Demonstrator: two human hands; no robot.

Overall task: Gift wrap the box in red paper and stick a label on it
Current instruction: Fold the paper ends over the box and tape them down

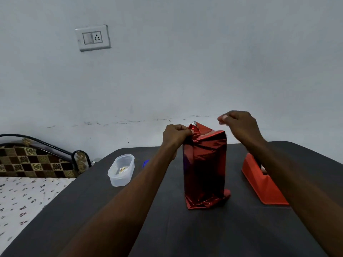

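Your dark desk (185, 238) carries the upright box in shiny red foil paper (205, 167); your left hand (176, 136) fingers pinch its top flap, your right hand (239, 125) fingers are curled together above it, whether on anything, I cannot tell.

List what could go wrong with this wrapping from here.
1. The box stands tall on end on the table, and the left hand pinches the folded red paper at its top; a sideways pull could tip it.
2. The right hand seems to pinch something small, perhaps tape, though that is unclear. If the fold slips first, the top may open.
3. The paper at the bottom looks crumpled and loose, so it could unfold.
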